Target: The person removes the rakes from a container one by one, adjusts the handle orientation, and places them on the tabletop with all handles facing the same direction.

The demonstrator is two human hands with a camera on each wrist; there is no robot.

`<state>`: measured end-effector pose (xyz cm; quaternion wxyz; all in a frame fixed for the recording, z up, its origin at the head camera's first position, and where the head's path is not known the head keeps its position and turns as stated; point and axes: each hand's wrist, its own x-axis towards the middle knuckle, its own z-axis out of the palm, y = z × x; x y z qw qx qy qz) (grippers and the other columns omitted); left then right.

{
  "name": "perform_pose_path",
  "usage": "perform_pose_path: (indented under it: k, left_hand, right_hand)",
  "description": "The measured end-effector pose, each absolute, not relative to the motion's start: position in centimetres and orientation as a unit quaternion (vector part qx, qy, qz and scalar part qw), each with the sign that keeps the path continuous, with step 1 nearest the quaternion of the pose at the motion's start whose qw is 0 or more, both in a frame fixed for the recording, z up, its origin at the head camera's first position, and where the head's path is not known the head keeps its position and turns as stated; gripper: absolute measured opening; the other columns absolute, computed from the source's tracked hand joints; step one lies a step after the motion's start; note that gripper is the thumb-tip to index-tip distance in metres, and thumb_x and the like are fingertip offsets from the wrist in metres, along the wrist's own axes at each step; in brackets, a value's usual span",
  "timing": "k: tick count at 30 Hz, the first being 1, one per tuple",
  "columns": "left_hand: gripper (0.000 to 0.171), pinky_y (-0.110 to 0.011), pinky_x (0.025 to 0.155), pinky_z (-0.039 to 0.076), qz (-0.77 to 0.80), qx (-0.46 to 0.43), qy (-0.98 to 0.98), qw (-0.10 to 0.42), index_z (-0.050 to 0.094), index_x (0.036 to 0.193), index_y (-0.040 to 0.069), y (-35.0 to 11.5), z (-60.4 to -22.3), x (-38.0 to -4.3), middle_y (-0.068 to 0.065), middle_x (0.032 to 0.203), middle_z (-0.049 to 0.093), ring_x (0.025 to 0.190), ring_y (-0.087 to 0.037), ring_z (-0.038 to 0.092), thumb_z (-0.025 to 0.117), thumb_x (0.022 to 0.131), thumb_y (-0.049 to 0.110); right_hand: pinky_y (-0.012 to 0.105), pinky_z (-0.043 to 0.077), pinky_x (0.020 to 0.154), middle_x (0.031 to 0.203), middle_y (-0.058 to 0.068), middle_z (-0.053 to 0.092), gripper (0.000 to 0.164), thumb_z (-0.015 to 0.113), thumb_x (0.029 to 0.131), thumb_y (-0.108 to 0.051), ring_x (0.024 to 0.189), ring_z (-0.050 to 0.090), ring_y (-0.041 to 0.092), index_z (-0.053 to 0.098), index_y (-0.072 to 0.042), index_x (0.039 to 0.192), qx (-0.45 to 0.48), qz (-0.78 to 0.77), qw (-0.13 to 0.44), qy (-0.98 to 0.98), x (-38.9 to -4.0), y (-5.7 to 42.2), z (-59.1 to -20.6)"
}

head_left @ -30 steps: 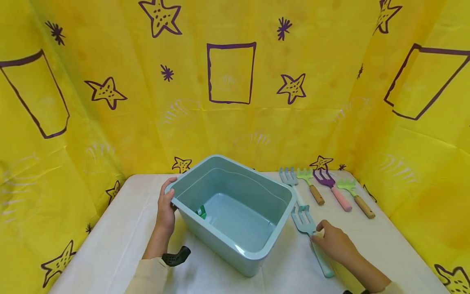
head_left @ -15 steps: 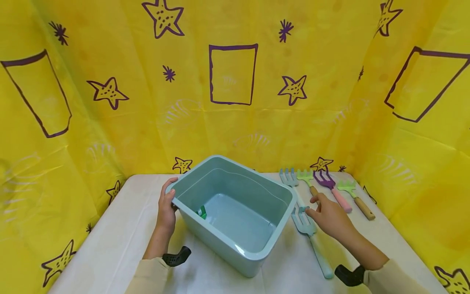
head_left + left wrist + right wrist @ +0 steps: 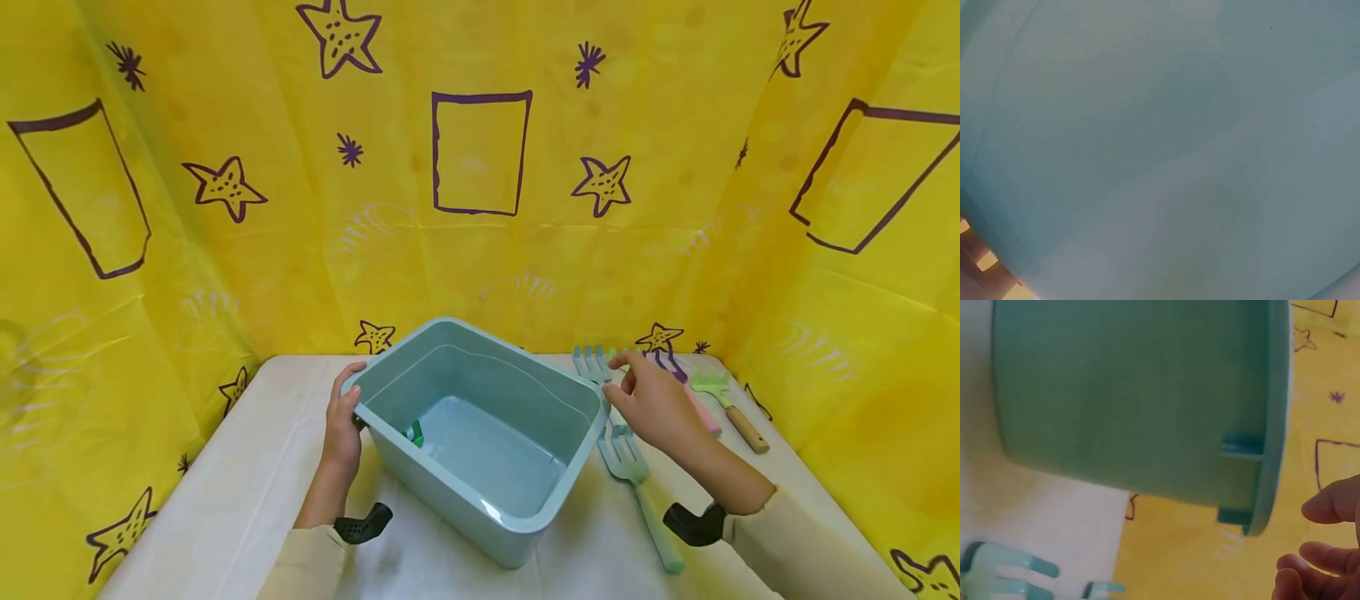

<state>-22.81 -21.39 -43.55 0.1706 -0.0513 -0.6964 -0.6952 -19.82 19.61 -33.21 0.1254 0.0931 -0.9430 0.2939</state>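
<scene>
A pale blue-green plastic bin [image 3: 480,500] stands on the table, turned at an angle. My left hand [image 3: 345,429] grips its left rim corner, thumb over the edge; the left wrist view is filled by the bin's wall [image 3: 1160,150]. Beside the right rim corner, my right hand [image 3: 652,404] hovers with thumb and fingers apart, holding nothing. In the right wrist view, those fingertips [image 3: 1319,506] are clear of the rim. A light green-blue hand fork [image 3: 637,483] lies below this hand, and a light blue hand fork [image 3: 592,367] lies behind, its handle mostly hidden.
A small green object [image 3: 415,432] lies inside the bin. To the right are a green rake with a wooden handle [image 3: 742,425] and a purple fork with a pink handle [image 3: 705,412], partly covered by my hand. Yellow patterned cloth [image 3: 480,275] encloses the table [image 3: 247,500].
My right hand has moved away from the front fork's handle, up and leftward to beside the bin's right corner. The left hand keeps its grip; bin and forks look unmoved.
</scene>
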Motion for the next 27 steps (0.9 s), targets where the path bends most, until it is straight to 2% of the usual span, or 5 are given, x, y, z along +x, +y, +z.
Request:
perform_pose_path:
  k: [7, 17, 27]
  left_hand:
    - [0.049, -0.049, 0.097, 0.031, -0.695, -0.050, -0.695, 0.175, 0.037, 0.144, 0.019, -21.4, -43.5, -22.9, -0.002, 0.138, 0.045, 0.118, -0.027, 0.043, 0.031, 0.100, 0.039]
    - [0.050, -0.049, 0.096, 0.031, -0.694, -0.047, -0.696, 0.176, 0.036, 0.145, 0.018, -21.4, -43.5, -22.9, -0.003, 0.138, 0.045, 0.117, -0.027, 0.043, 0.031, 0.100, 0.039]
    - [0.047, -0.048, 0.095, 0.032, -0.697, -0.048, -0.693, 0.178, 0.038, 0.143, 0.020, -21.4, -43.5, -22.8, -0.004, 0.136, 0.046, 0.116, -0.027, 0.044, 0.031, 0.100, 0.038]
  right_hand:
    - [0.033, 0.042, 0.049, 0.081, 0.006, 0.057, 0.033, 0.064, 0.092, -0.022, 0.053, 0.046, 0.020, 0.055, -0.007, 0.120, 0.134, 0.298, 0.126, -0.937, -21.0, 17.3, -30.1]
    - [0.035, 0.051, 0.065, 0.095, 0.007, 0.060, 0.031, 0.065, 0.091, -0.024, 0.075, 0.056, 0.023, 0.058, -0.011, 0.118, 0.185, 0.307, 0.135, -0.923, -23.1, 13.1, -26.5]
    - [0.039, 0.049, 0.079, 0.107, 0.013, 0.060, 0.032, 0.068, 0.090, -0.021, 0.088, 0.056, 0.027, 0.059, -0.008, 0.117, 0.232, 0.349, 0.079, -0.904, -26.3, 9.1, -25.9]
